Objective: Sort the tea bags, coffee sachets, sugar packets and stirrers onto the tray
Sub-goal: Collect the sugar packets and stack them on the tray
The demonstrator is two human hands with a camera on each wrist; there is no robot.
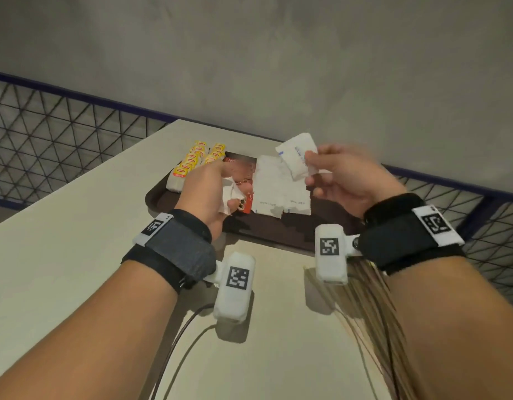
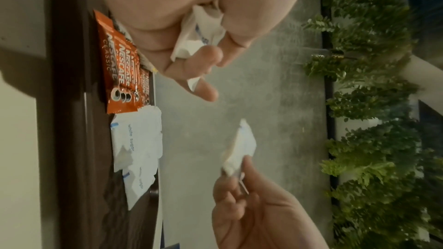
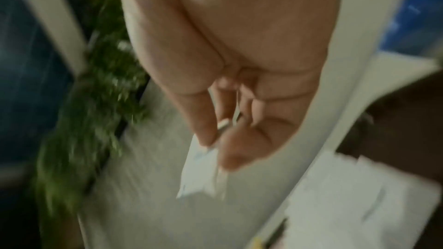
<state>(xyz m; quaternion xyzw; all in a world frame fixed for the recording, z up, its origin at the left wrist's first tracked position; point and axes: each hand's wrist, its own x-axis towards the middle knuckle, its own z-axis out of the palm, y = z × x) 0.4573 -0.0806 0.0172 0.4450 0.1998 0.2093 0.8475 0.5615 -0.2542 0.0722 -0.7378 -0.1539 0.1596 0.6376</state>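
A: Nearest the camera, what is seen?

B: Wooden stirrers [image 1: 367, 307] are laid in a bundle on the pale surface [image 1: 76, 249], partly hidden under the right forearm. Two dark cables [image 1: 174, 345] are trailed over the surface between the arms. Strapped wrist cameras are worn on both wrists.

A: Left hand?

B: The left hand [image 1: 204, 192] is held over the near-left part of the dark tray [image 1: 278, 229]. White sugar packets [image 2: 191, 44] are bunched in it, with fingers curled round them. The count cannot be told.

A: Right hand?

B: The right hand [image 1: 341, 177] is raised above the tray's right part. One white sugar packet [image 1: 297, 158] is pinched between thumb and fingertips, clear of everything below. A second edge behind it is hinted at in the right wrist view, but that view is too blurred to settle it.

A: What is already on the tray?

B: Loose sugar packets [image 1: 278, 189] are spread flat and overlapping in the middle, "white sugar" printed on them. Red-orange coffee sachets [image 2: 120, 67] are stacked just left of those, partly covered by the left hand. Yellow-tagged tea bags [image 1: 197, 160] are lined in two rows at the far-left corner.

A: Beyond?

B: A grey wall [image 1: 278, 67] and a mesh railing [image 1: 47, 140] are seen behind the surface. Green foliage [image 2: 371, 101] is caught in the wrist views.
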